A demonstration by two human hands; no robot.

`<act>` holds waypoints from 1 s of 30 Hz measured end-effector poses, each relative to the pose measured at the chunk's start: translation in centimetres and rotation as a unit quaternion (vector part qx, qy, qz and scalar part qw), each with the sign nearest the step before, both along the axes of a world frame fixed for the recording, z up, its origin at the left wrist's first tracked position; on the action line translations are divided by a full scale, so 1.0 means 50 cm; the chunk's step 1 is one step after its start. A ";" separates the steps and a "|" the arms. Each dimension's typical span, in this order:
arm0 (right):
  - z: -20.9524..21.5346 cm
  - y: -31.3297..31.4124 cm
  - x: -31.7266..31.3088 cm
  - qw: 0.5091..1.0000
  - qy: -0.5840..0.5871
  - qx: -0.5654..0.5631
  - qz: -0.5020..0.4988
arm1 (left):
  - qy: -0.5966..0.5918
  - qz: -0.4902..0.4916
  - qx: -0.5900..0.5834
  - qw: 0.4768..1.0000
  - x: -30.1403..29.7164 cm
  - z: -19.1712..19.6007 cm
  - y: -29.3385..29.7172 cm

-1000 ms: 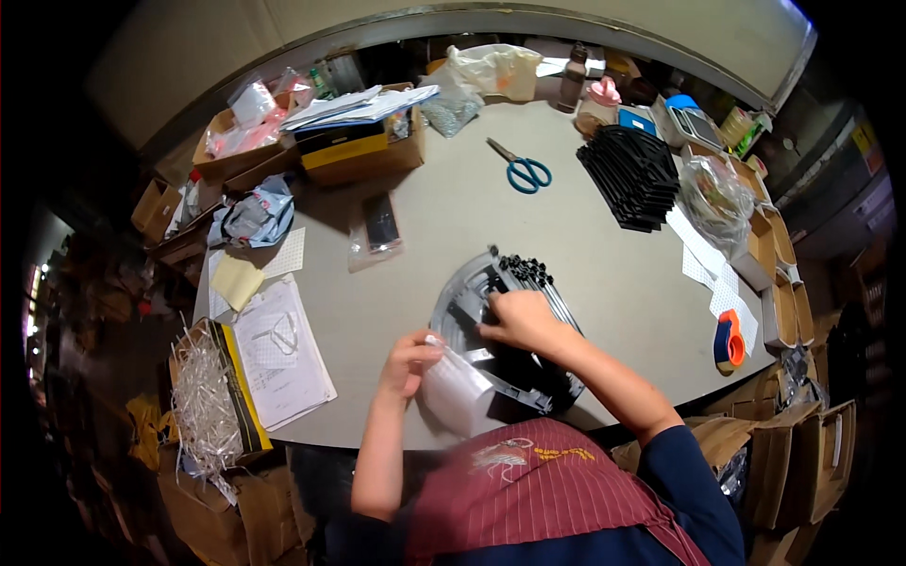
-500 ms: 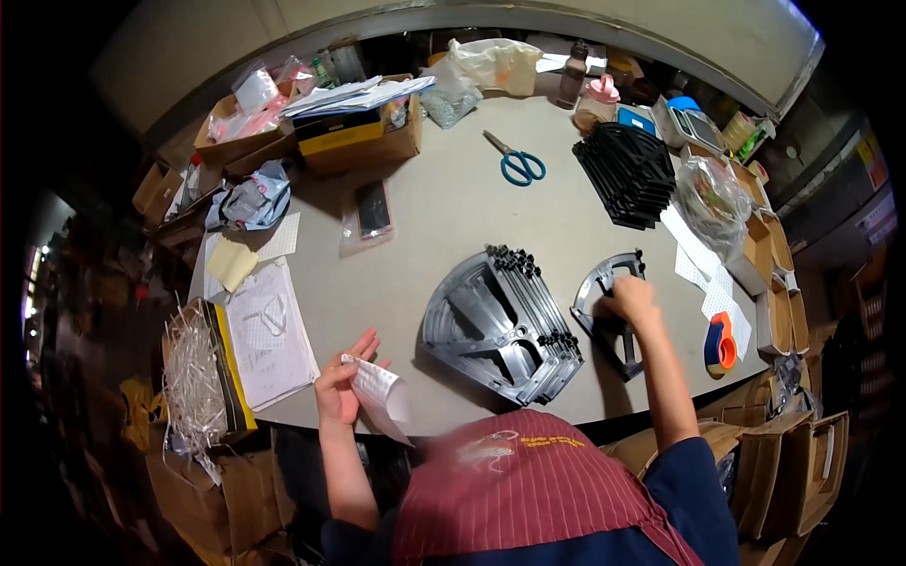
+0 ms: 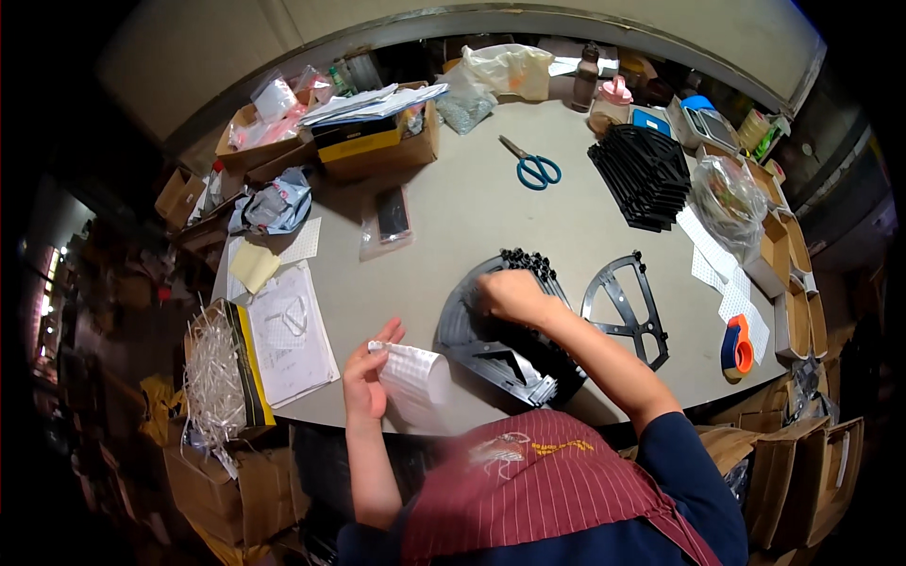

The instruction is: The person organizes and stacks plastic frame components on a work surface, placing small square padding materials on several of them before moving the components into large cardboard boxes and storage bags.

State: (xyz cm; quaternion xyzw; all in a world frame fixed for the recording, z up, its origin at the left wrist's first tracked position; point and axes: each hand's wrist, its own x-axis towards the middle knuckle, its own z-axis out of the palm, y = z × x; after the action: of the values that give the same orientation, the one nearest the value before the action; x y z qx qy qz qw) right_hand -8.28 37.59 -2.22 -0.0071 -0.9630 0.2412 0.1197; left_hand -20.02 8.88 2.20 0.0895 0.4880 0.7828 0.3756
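Observation:
My left hand (image 3: 366, 377) pinches a curled white sheet (image 3: 415, 385) by its upper corner at the table's near edge, the fingertips pointing up. A stack of dark, fan-shaped plastic frames (image 3: 500, 363) lies in front of me. Over its upper part is my right hand (image 3: 517, 298), fingers curled down against the top frame. Whatever those fingertips grip is hidden. Just right of the stack, a single fan-shaped black frame (image 3: 627, 307) rests flat on the table, with nothing touching it.
Blue-handled scissors (image 3: 533, 165) and a bagged dark flat item (image 3: 392, 215) lie farther back. More black frames (image 3: 642, 174) are piled at the far right. An orange and blue tape dispenser (image 3: 737, 349) sits near the right edge. Papers (image 3: 293, 354) and a box of white strips (image 3: 222, 368) are at left.
My right hand has moved left from the single frame to the stack. That frame now lies free. My left hand still holds the sheet, now turned broader to view. The whole view has shifted slightly.

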 end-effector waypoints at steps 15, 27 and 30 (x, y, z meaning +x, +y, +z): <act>0.119 -0.049 0.162 0.975 -0.114 -0.081 -0.173 | 0.028 0.076 -0.037 0.996 0.007 0.056 -0.002; 0.062 0.143 0.338 0.935 -0.155 0.038 -0.318 | 0.048 0.052 -0.050 0.996 0.027 0.037 0.008; -0.045 0.202 0.402 0.911 -0.243 0.096 -0.320 | 0.058 0.016 -0.064 0.996 0.035 0.029 0.021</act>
State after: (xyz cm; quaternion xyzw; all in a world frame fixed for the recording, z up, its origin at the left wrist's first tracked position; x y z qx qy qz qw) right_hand 11.82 47.72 -4.45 -0.3616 -0.9271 0.0869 -0.0474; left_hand -18.27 9.95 3.63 0.1033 0.5594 0.7493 0.3391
